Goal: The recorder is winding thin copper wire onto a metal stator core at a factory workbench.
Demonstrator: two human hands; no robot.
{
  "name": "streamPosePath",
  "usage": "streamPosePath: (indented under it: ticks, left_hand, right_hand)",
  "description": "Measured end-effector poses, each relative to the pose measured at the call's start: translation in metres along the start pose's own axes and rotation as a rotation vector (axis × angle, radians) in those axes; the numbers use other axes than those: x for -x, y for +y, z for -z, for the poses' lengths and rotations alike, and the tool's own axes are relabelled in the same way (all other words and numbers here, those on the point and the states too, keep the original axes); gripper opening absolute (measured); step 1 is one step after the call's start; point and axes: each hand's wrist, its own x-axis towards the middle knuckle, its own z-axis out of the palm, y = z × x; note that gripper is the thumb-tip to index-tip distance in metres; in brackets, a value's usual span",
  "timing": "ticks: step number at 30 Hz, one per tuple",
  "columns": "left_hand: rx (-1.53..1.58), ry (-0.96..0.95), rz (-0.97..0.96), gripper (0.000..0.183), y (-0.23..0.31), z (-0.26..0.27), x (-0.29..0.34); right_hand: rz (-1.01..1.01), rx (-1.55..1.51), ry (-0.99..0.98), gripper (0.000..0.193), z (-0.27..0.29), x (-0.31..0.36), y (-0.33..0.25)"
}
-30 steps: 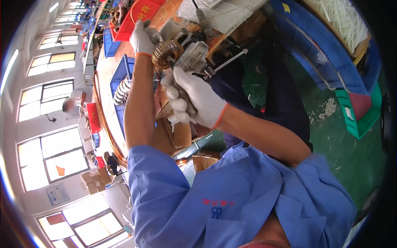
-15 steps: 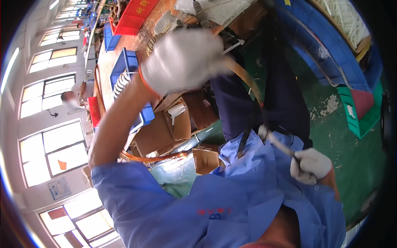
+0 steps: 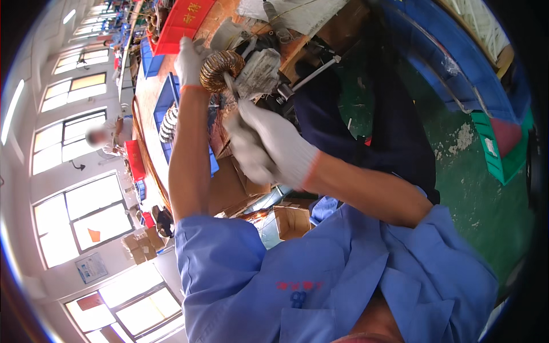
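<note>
A ring-shaped coil (image 3: 215,70) wound with copper wire sits at the work spot, beside a block wrapped in pale, worn material (image 3: 258,73). My left hand (image 3: 190,62), in a white glove, is at the coil's left side with its fingers bunched; whatever they hold is hidden. My right hand (image 3: 269,142), also gloved and partly smeared by motion, is closed round a slim grey rod-like tool (image 3: 231,86). The tool's far end reaches the coil's right side. A metal bar handle (image 3: 315,74) sticks out to the right of the wrapped block.
Blue bins (image 3: 166,114) stand on the bench at left, one with a white-banded coil. Cardboard boxes (image 3: 291,222) lie below the bench. At right are a large blue container (image 3: 457,74) and a green crate (image 3: 496,151). Another person (image 3: 111,137) sits far left.
My right hand has come up from beside my chest to the coil, bringing the tool. My left hand has moved up and left, uncovering the coil. The view has shifted slightly.
</note>
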Motion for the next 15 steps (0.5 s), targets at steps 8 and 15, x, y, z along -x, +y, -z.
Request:
streamPosePath:
  ticks: [8,15]
  left_hand:
    - [-1.090,-0.821,-1.492,0.091,0.082,-0.007,0.156]
    - [-0.897,-0.824,-1.343,0.033,0.089,-0.070,0.074]
  right_hand:
    - [-0.378,-0.061,-0.028,0.039,0.090,0.209,-0.024]
    - [-0.184,0.518,0.312,0.039,0.106,0.228,-0.041]
